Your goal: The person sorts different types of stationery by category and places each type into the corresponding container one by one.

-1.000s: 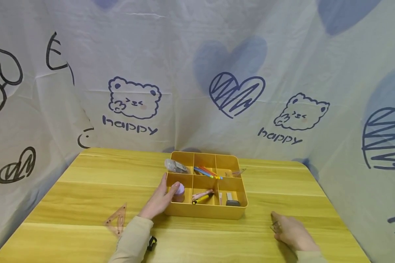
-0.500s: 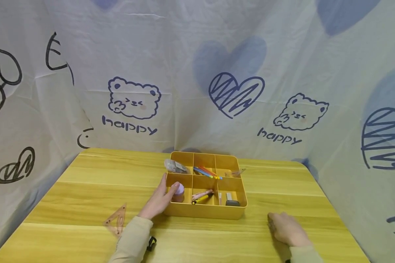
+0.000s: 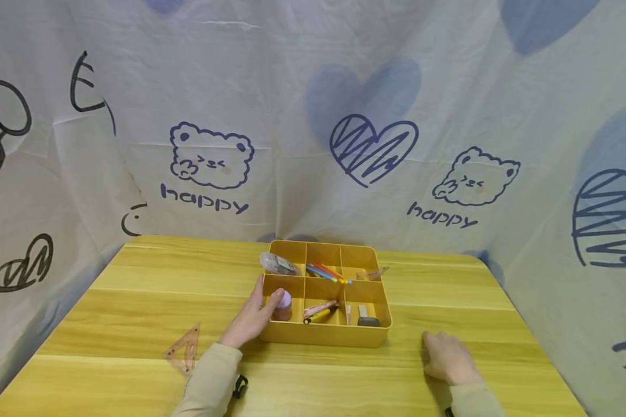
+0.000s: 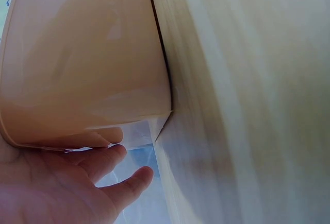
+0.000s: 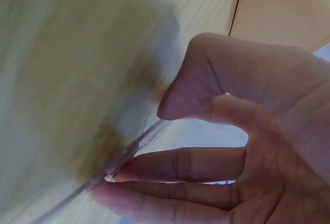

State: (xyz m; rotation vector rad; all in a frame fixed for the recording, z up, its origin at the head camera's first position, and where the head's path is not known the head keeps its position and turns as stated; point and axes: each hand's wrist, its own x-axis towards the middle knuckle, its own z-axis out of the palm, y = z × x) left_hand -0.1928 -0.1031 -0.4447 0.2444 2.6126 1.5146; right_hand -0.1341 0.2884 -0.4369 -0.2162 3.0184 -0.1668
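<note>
A yellow six-compartment organizer box stands on the table. My left hand grips its left wall, thumb over the rim and fingers outside. Beside that thumb, a lilac-capped jar sits in the front left compartment. To the right of the box, my right hand is low over the table. The right wrist view shows its thumb and fingers pinching a thin clear plastic piece, seen nearly edge-on; its exact kind is unclear. In the head view the hand hides that piece.
A pinkish clear set square lies left of my left forearm. The box holds pens, colored sticks, a grey bagged item and an eraser. A small black object shows by the left sleeve.
My right hand has shifted slightly left and turned, so the clear piece at its fingertips no longer shows in the head view. The left hand and box have stayed put.
</note>
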